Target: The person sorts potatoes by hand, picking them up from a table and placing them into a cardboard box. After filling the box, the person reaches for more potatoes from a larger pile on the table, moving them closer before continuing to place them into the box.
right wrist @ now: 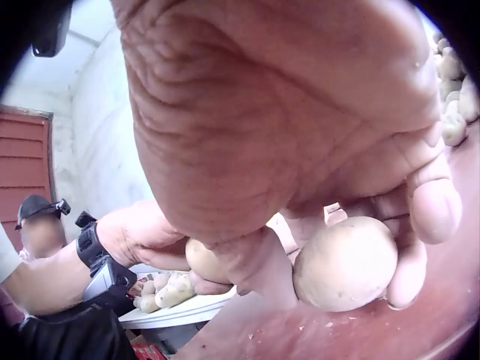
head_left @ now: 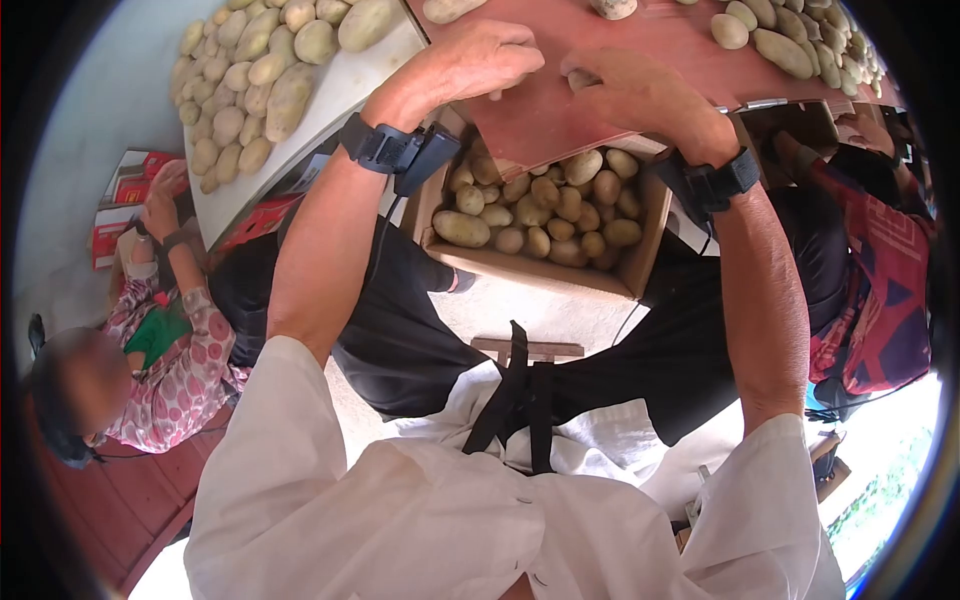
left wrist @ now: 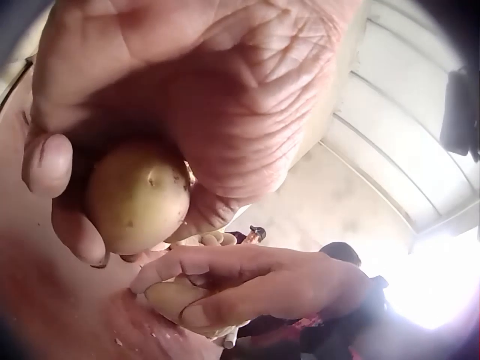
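In the left wrist view, the left hand [left wrist: 202, 90] curls its fingers round a rounded yellowish potato [left wrist: 139, 196]. The right hand [right wrist: 292, 112] grips another potato [right wrist: 345, 264] between thumb and fingers, as the right wrist view shows. From the head view, both hands are above the red tabletop [head_left: 540, 120], the left hand [head_left: 465, 65] a short way from the right hand [head_left: 645, 95]. The left hand's potato is hidden from above, and only a bit of the right one's potato [head_left: 582, 80] shows.
A cardboard box [head_left: 540, 272] of potatoes stands below the table edge, between the knees. Potatoes are heaped on a white surface [head_left: 320, 110] at the left, and another pile [head_left: 790, 45] lies at the back right. One person [head_left: 170, 360] sits at the left, and another [head_left: 870, 260] at the right.
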Available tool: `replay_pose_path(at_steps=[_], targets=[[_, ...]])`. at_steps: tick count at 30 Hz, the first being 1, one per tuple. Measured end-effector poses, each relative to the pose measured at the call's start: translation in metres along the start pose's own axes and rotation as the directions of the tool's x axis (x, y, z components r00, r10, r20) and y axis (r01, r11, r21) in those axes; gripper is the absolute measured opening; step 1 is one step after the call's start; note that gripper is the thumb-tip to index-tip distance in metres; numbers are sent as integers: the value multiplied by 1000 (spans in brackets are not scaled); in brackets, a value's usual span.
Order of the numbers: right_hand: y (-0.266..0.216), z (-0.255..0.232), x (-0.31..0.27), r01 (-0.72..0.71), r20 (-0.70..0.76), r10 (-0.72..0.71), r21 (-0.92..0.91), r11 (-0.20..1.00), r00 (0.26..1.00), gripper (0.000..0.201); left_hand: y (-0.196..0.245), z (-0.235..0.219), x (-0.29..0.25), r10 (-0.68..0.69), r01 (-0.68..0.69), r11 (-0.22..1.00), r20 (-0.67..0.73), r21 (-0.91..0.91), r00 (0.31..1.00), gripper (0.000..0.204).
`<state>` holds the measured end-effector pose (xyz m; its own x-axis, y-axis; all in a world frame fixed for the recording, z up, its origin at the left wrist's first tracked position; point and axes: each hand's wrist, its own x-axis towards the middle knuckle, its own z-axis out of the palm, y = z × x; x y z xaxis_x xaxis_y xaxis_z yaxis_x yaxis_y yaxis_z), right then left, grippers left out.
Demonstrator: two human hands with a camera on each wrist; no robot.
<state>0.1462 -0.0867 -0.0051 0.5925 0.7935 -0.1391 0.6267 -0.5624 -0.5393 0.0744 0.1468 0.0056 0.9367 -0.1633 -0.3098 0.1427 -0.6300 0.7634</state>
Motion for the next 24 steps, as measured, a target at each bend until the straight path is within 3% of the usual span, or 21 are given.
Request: replay_pose_path(at_steps=[1,7,11,13,18,21,24], targets=[[3,2,4,30,-62,-30,1,1000,998,30,0,-3,0,34,-32,998,30,-58,999,27],[11,2,7,116,-30,-116,-22,993,993,32,11,0,-15,-40,56,993,152,-104,988,29],[0,-4,7,106,-29,-106,30,994,994,32,6,-7,-27,-47,71,986,157,-150,987,29],[-5,-6,12,60,47,-56,-95,994,997,32,-5,-19,-30,-81,96,976,84,-193,993,27],[-11,-8,6,39,9,-38,-17,999,999,31,-29,-28,-39,-232,230,968,-15,-102,973,25],[-19,-14,4,20,37,-18,-53,998,999,28,-34,-24,-43,-315,316,948,17,-37,949,32],[-19,-15,6,-22,98,24,-18,1000,995,25,-39,-20,-42,-309,308,951,21,34,951,39]])
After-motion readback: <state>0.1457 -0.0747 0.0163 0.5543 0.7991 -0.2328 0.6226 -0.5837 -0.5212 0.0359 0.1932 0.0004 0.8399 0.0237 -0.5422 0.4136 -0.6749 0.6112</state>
